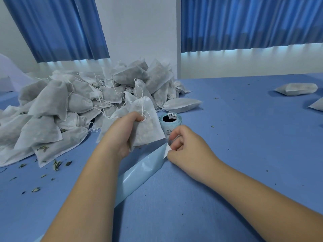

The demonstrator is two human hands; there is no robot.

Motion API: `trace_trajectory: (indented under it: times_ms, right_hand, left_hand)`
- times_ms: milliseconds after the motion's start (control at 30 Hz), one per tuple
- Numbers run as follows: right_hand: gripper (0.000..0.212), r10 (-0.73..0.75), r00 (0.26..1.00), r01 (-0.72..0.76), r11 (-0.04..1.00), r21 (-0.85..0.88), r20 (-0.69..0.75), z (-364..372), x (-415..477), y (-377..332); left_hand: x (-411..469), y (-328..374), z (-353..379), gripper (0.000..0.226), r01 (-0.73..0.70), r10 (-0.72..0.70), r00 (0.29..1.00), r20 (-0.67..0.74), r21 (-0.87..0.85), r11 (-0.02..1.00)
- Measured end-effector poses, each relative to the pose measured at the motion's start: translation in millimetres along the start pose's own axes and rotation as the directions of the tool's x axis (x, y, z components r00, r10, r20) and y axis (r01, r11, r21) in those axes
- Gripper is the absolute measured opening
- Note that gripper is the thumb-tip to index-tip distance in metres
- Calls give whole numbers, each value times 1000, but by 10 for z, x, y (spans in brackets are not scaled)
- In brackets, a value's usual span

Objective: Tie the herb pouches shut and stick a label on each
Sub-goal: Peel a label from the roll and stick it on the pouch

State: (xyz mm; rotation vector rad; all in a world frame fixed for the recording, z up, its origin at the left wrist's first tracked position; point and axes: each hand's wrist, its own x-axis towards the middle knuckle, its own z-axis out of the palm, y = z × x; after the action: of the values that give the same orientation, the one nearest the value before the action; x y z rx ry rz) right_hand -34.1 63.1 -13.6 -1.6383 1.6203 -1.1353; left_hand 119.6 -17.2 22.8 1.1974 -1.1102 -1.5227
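My left hand (122, 135) grips a white drawstring herb pouch (148, 124) above the blue table, its string loop hanging by my fingers. Just right of it, my right hand (185, 145) pinches a white label (166, 151) at the end of the pale blue backing strip (139, 175). That strip runs from the label roll (170, 122), which stands behind my hands, down toward me under my left forearm. A big pile of white herb pouches (73, 105) lies at the left and back.
Two more pouches (297, 89) lie at the far right of the blue table (236, 137). Loose bits of dried herb (56, 165) are scattered at the left front. Blue curtains (244, 23) and a white wall stand behind.
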Motion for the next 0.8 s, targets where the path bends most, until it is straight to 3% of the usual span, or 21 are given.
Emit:
trace_trajectory:
  times_ms: [233, 467, 800]
  right_hand:
    - [19, 83, 993, -78, 995, -58, 86, -110, -11, -58]
    - [34, 110, 980, -100, 993, -69, 166, -253, 10, -66]
    - [34, 239, 933, -250, 968, 4, 269, -637, 99, -31]
  left_hand:
    - [4, -3, -7, 7, 4, -4, 1000, 6, 0, 1000]
    - [-1, -2, -12, 8, -11, 12, 999, 30, -8, 1000]
    - [-82, 47, 33, 11, -36, 44, 997, 70, -108, 993]
